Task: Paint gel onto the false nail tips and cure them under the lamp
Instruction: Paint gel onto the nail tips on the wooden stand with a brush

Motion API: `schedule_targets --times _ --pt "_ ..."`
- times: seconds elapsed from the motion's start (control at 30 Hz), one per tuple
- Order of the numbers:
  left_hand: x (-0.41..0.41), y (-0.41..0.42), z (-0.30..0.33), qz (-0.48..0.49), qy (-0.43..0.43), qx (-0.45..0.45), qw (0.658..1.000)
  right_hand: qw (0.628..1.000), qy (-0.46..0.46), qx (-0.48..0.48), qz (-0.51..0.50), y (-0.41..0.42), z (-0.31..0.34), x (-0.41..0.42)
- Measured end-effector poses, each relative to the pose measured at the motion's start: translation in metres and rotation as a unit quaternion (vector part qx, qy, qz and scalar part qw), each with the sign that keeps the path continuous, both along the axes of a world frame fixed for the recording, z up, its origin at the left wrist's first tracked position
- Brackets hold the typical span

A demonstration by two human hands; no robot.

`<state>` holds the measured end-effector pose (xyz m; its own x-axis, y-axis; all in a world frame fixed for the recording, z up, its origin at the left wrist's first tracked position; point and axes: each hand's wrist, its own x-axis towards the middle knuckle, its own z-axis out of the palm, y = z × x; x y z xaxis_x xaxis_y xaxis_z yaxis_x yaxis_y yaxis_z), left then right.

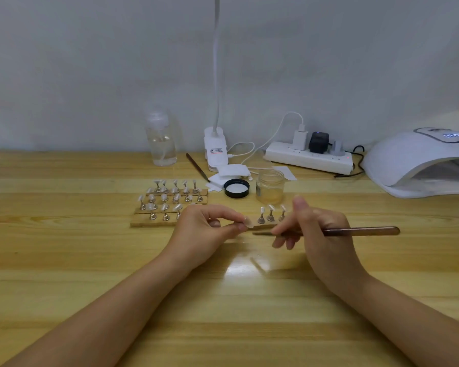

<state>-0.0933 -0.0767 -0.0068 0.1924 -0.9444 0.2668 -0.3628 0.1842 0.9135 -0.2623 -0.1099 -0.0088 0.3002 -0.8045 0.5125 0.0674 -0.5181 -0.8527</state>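
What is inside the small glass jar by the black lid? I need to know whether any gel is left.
The open glass jar holds a shallow layer of pale yellowish liquid at the bottom. Its black lid lies beside it. Whether that liquid is gel cannot be told.

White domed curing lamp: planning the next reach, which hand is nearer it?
Right hand, holding the brush, lies closer below-left of the white domed curing lamp; left hand is farther left.

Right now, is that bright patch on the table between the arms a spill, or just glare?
Head view: just glare, seemingly lamp light bouncing off the glossy wooden table at the bright patch. The same view is soft overall; the right hand holding the brown-handled brush looks slightly blurred, and the table's back edge bows from the wide lens.
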Motion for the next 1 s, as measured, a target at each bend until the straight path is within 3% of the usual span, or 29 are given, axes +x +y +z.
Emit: schedule_targets --times 0.17,1.0 --pt "0.0008 0.0015 0.0010 -0.007 0.011 0.020 1.000 0.999 0.008 -0.034 -0.007 -0.0013 -0.0008 0.0030" --pt "0.0008 0.0012 -0.0015 0.014 0.005 0.035 0.999 0.999 0.033 -0.010 0.035 -0.0014 0.0000 0.0032"
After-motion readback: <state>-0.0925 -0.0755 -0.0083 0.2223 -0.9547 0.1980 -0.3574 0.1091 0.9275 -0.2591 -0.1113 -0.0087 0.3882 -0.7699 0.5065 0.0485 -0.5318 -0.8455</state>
